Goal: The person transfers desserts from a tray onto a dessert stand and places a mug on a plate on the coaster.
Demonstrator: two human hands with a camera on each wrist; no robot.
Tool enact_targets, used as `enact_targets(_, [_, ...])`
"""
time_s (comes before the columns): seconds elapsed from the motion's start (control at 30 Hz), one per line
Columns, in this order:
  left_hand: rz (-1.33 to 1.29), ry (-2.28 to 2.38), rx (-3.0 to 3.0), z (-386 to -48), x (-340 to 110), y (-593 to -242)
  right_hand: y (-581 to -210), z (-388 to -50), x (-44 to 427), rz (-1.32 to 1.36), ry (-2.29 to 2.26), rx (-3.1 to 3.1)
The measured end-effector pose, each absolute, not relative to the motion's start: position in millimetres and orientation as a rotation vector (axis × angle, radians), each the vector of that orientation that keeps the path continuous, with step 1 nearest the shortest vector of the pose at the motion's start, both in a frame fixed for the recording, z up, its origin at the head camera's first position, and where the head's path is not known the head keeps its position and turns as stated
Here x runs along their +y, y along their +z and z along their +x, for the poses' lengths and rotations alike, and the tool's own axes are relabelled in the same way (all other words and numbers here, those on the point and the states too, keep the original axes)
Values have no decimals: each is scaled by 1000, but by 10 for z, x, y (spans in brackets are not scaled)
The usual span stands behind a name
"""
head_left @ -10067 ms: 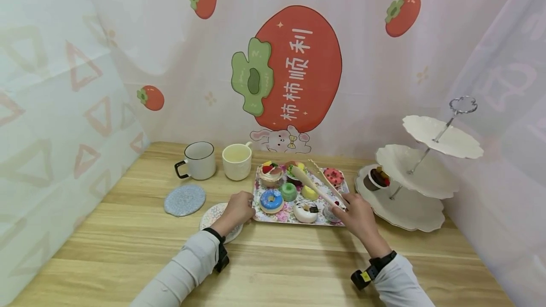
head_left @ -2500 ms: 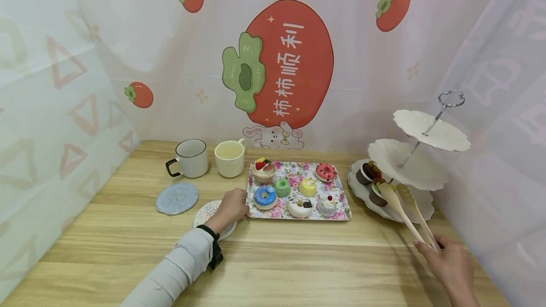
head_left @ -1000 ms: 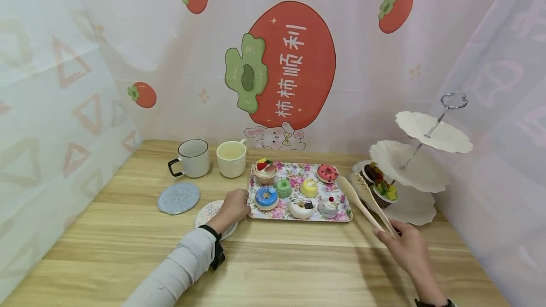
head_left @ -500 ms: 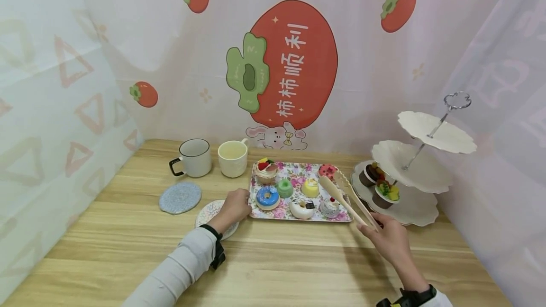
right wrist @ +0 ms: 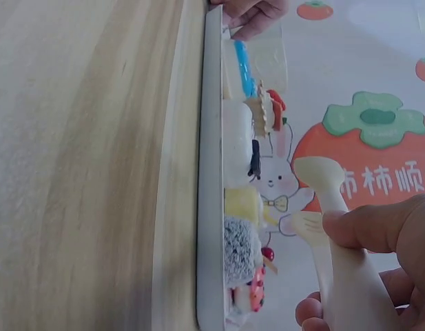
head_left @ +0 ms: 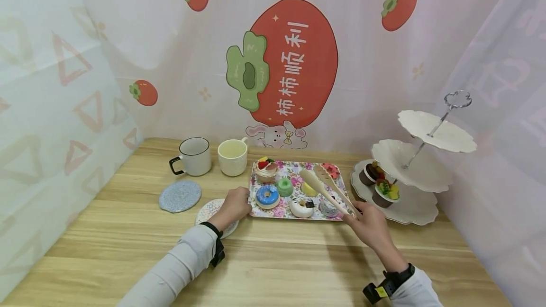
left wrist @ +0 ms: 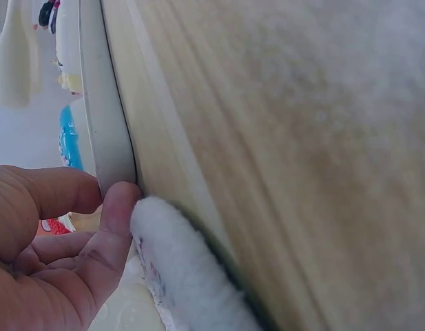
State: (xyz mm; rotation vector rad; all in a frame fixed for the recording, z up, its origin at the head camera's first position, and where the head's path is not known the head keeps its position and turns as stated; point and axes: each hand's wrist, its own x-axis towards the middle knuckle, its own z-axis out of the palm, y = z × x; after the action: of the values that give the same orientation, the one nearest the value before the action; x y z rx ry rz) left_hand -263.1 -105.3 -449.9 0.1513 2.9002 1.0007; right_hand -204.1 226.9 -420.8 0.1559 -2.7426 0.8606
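Hand, right [head_left: 370, 225]: fingers and thumb curled round a pair of pale wooden tongs [head_left: 323, 191]; the tips of the tongs stand slightly apart, raised above the tray.

Hand, left [head_left: 233, 207]: pinching the left edge of the tray near its front corner.

Tray [head_left: 279, 212]: one, rectangular, floral print, pale rim; flat on the table [head_left: 273, 259], between the two hands. Contents, seven: fruit-topped cupcake [head_left: 266, 173], back left; blue doughnut [head_left: 260, 197], front left; green ring cake [head_left: 284, 187], behind and between the two doughnuts at the front; white doughnut [head_left: 297, 211], dark piece on top; yellow cake [head_left: 308, 190], partly hidden by the tongs; grey speckled cake [head_left: 327, 208], front right; red doughnut [head_left: 332, 170], back right, partly covered.

Stand [head_left: 426, 174]: three white scalloped tiers, right of the tray; two dark-cased cupcakes [head_left: 384, 198] side by side on the lowest.

Mugs, two: white, black handle [head_left: 197, 162]; cream [head_left: 233, 161], just beside it.

Coasters, two: blue-grey [head_left: 180, 196]; white speckled [head_left: 207, 210], partly beneath the left wrist in the head view.
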Motion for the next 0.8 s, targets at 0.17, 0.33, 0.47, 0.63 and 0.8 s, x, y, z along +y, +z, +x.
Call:
enact_targets(0.17, [164,991,2902,-2635,-1051,-4504,-4216,-2105,2175,201,829,-2750])
enact_targets(0.33, [169,968,2928,-2634,-1050,-4494,-4250,-2161,2073,252,845,-2741])
enact_targets(0.47, [182,968,2937,-2628,-1047,-4500,-4256,-2199,1991,280,861,-2737])
enact_targets(0.63, [190,987,2927,-2622,-1048,-4497,-4232,-2252,1889,332,852,-2732])
enact_targets(0.8, [200,987,2922,-2628,-1065,-4486,-4194,-2326,1782,396,798,-2740])
